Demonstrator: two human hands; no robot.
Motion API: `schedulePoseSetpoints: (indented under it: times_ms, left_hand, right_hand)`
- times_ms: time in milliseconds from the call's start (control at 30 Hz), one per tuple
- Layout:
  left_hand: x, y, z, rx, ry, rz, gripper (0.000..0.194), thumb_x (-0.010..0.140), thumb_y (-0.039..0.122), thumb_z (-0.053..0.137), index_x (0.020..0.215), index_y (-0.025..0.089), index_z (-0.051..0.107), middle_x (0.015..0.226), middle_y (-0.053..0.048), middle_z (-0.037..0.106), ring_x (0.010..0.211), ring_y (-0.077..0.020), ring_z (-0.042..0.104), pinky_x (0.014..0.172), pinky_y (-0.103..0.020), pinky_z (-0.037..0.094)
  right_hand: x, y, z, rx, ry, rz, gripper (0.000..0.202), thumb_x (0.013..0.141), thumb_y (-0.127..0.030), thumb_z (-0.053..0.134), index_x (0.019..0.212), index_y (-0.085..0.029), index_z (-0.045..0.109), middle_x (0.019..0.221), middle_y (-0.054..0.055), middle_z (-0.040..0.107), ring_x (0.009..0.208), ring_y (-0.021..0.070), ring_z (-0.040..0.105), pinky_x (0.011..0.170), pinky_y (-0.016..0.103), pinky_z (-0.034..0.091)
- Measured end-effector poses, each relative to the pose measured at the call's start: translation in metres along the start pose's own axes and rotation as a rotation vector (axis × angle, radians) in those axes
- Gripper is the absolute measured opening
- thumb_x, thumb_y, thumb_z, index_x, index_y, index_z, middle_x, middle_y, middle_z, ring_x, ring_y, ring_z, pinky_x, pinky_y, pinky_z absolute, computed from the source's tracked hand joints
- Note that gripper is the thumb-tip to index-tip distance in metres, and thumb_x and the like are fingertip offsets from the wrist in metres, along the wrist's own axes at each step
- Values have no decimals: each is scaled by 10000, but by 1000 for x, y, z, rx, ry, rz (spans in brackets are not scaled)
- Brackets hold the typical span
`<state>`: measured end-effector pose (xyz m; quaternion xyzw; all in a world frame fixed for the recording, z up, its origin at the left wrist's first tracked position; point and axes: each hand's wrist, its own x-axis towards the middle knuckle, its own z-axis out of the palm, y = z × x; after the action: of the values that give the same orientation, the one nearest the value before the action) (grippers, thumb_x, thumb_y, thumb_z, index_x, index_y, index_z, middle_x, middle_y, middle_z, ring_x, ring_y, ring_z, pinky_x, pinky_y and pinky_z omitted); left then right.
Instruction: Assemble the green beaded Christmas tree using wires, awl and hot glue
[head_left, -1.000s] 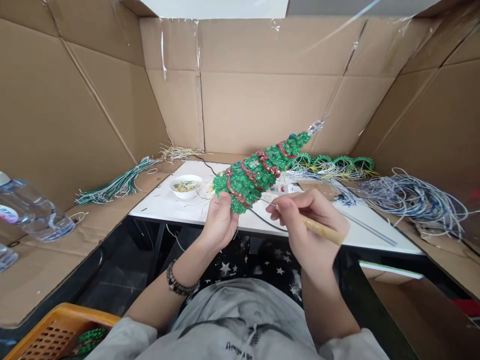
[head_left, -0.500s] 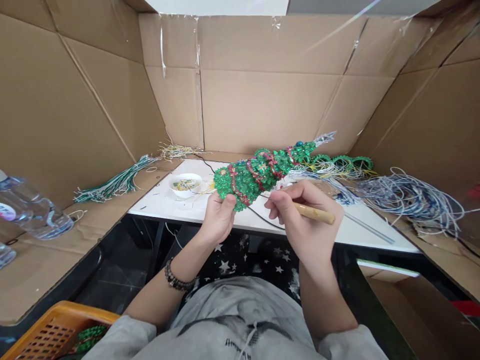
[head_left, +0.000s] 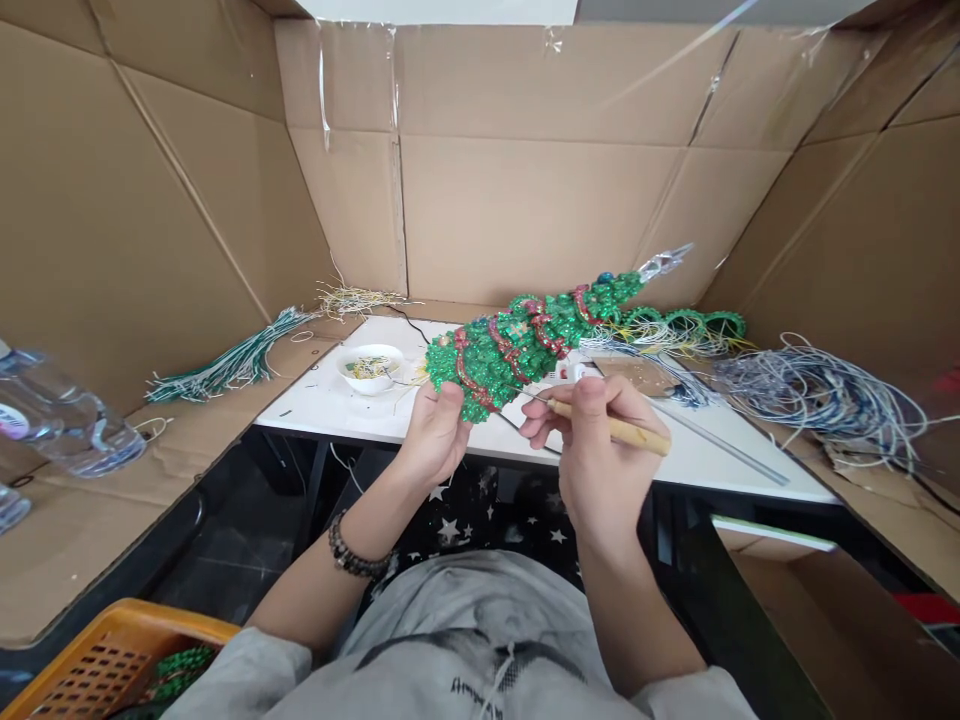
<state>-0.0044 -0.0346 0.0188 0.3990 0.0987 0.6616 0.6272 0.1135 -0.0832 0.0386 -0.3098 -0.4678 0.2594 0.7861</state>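
A glittery green Christmas tree ornament with red garlands and a clear pointed tip leans to the upper right above the table. My left hand grips it by its wide base, thumb on the near side. In my right hand is an awl-like tool, with a light wooden handle and a thin metal shaft. The shaft points left at the lower side of the tree; whether its end touches or enters the tree I cannot tell.
A white bowl of small wire pieces stands on the white table. Green-and-white wires lie left, coiled wires right. Cardboard walls surround the table. A plastic bottle and an orange basket are at left.
The tree has turned slightly, its tip moving up and to the right. My right hand with the tool has shifted a little left and down, its thumb now more upright.
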Motion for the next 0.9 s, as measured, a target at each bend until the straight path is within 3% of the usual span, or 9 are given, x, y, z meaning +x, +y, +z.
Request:
schedulePoseSetpoints:
  times_ms: [167,467,567,767,900]
  left_hand:
    - [3,-1,-4,18,-14,-17,667,613,557,859,1161,208,712,1078,-92,793,1198,-280,682,1022,-366,547]
    - [1,-4,-1,5,2,-1,554,565,481,913,1016,198,758,1039,-83,801,1188,-276,687,1036,-360,531]
    - [1,-4,0,23,-13,20,536,566,476,916,997,196,766,1014,-82,804,1183,-280,689,1023,-364,535]
    - [2,-6,-4,85,-68,57,506,612,508,886,991,197,765,1004,-93,805,1147,-277,705,1002,-376,546]
    - [2,-5,-4,63,-28,2,554,568,498,910,1003,187,763,951,-98,809,1116,-290,719,991,-396,559]
  right_hand:
    - [9,-6,-5,-128,-88,-74,410,900,-501,638,669,-172,559,562,-22,635,430,75,559,396,201,393]
    - [11,-29,1,-638,-181,-489,469,945,-431,597,570,-175,483,487,-53,488,466,40,424,479,190,319]
    - [15,-35,5,-705,-228,-543,497,963,-420,567,549,-172,449,466,-62,429,440,30,351,464,190,278]
    - [18,-32,1,-528,-225,-320,509,964,-460,546,553,-172,467,472,-47,488,439,37,432,450,189,313]
    - [17,-20,-6,-314,-166,-124,470,942,-501,569,613,-166,559,497,-37,535,421,44,471,410,179,336]
